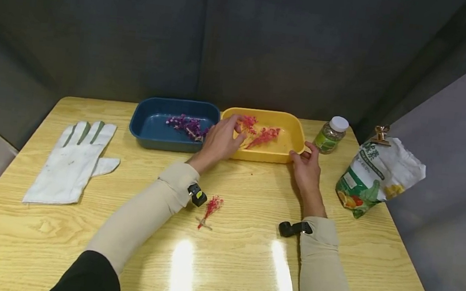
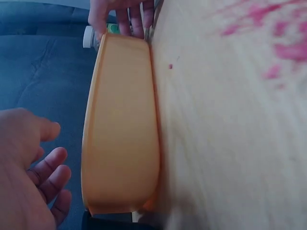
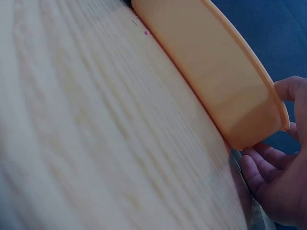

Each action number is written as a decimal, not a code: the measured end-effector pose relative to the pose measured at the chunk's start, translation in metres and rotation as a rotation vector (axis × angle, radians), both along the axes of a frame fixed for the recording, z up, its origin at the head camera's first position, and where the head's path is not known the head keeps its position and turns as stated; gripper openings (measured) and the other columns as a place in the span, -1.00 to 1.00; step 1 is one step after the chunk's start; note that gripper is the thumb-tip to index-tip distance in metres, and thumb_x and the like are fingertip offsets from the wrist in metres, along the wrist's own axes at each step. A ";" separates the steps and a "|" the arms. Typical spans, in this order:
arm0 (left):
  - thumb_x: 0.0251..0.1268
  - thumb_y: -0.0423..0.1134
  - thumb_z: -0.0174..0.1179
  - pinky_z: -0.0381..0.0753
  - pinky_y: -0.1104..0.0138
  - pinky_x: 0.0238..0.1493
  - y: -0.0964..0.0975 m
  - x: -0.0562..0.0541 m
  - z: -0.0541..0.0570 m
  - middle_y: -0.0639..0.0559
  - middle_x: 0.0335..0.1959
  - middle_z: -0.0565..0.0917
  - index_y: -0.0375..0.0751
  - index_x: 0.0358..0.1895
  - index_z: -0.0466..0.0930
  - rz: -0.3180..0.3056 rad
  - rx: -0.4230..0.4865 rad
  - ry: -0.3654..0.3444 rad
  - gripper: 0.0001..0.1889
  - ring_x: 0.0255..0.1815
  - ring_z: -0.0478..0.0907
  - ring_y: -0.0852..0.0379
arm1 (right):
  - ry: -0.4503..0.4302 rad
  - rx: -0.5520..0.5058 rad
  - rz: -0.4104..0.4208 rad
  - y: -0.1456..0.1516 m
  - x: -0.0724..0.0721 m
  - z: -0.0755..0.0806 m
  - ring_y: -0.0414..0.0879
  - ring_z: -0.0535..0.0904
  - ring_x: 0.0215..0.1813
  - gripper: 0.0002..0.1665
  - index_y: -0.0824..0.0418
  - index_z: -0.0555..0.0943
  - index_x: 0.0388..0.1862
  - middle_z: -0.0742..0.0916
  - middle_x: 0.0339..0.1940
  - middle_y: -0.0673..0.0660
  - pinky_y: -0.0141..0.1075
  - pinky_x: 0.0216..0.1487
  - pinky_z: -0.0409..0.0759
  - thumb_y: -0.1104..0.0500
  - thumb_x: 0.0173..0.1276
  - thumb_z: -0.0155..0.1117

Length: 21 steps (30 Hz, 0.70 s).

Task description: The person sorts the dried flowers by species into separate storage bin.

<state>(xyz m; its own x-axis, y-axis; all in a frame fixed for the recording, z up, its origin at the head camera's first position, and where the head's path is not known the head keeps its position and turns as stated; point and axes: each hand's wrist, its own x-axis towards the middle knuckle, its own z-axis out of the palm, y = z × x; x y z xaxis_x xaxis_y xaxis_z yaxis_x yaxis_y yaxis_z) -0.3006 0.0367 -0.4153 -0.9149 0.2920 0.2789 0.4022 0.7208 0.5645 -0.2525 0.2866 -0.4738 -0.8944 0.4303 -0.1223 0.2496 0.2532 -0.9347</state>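
My left hand (image 1: 221,139) hovers over the left end of a yellow tray (image 1: 261,156), its fingers loosely bent with nothing between them. Sprigs of pink dried flowers (image 1: 265,137) lie inside that tray, near the fingertips. At the tray's right end, my right hand (image 1: 308,170) grips the corner, the thumb at the rim and the fingers against the end wall, as the right wrist view shows. Butted up on the left is a dark blue tray (image 1: 160,144) holding purple dried flowers (image 1: 188,126). A small pink sprig (image 1: 212,206) lies on the table between my forearms.
White work gloves (image 1: 62,165) lie flat at the left. Behind my right hand stands a white-lidded jar (image 1: 330,136). A bag (image 1: 372,174) closed with a metal clip (image 1: 381,135) stands near the table's right edge. Dark curtain (image 1: 269,45) rises behind the trays.
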 end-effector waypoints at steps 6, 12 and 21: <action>0.30 0.00 0.17 0.49 0.23 -0.18 -0.007 0.017 -0.004 0.03 -0.09 0.59 -0.03 0.26 0.41 -0.043 0.035 -0.019 -0.51 -0.24 0.46 0.14 | -0.017 0.008 -0.008 0.001 -0.001 0.001 -0.02 0.46 0.29 -0.30 -0.14 0.16 0.45 0.48 0.33 0.16 -0.21 0.23 0.46 -0.07 0.40 0.16; 0.30 -0.04 0.18 0.49 0.22 -0.13 -0.016 0.036 -0.009 0.04 -0.05 0.58 -0.05 0.26 0.41 -0.075 0.047 -0.016 -0.51 -0.20 0.48 0.13 | -0.015 -0.005 -0.006 0.000 0.001 0.001 -0.03 0.46 0.28 -0.30 -0.14 0.16 0.45 0.49 0.33 0.16 -0.27 0.19 0.46 -0.07 0.40 0.16; 0.29 -0.01 0.19 0.47 0.20 -0.13 -0.029 0.063 -0.016 0.04 -0.05 0.57 -0.02 0.26 0.39 -0.096 0.047 -0.049 -0.51 -0.16 0.47 0.12 | -0.003 -0.003 -0.008 -0.001 0.002 0.002 -0.06 0.48 0.23 -0.29 -0.12 0.18 0.45 0.51 0.29 0.15 -0.43 0.03 0.44 -0.11 0.39 0.17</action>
<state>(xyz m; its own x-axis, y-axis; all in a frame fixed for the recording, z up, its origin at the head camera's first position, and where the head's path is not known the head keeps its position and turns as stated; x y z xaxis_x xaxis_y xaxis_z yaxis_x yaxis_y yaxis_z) -0.2373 0.0072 -0.4317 -0.8964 0.3663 0.2498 0.4388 0.6528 0.6175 -0.2507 0.2859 -0.4721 -0.8906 0.4370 -0.1261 0.2542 0.2484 -0.9347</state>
